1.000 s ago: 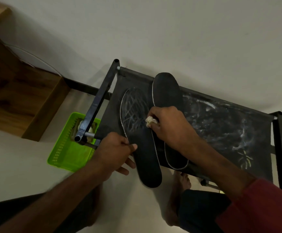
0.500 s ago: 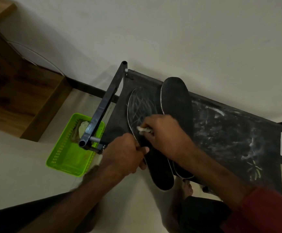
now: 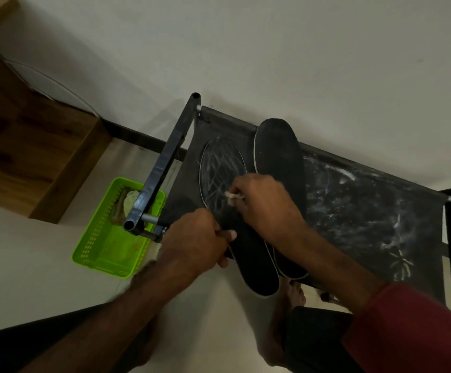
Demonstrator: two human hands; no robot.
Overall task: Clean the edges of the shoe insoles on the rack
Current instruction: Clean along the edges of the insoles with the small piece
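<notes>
Nearest: a red sleeve (image 3: 407,327) on the right arm; bare feet (image 3: 295,292) on the floor under the rack's front rail.

Left hand (image 3: 200,238): fingers curled round the outer edge of the left insole (image 3: 221,168) near its middle, thumb on top, steadying it.

Right hand (image 3: 267,200): fingertips pinch a small white wad (image 3: 232,196) (cloth or tissue, cannot tell) and press it onto that same insole, just inside its rim.

Both insoles lie side by side on the rack (image 3: 162,168), on its dark fabric shelf, heels overhanging the front. The right insole (image 3: 278,149) sits further back and touches the left one along its length.

Look: the left insole is black with a thin pale rim line, its forefoot covered in whitish scribbled streaks. The right insole is plain black with the same pale rim.

Progress, as a judgement: mid-task, with work on the left insole's edge under way. Whether the right insole is done cannot be told. The shelf fabric beside them carries white smears.

Beyond: a green basket (image 3: 103,238) on the floor, a wooden cabinet (image 3: 30,157), then the wall (image 3: 273,49).
</notes>
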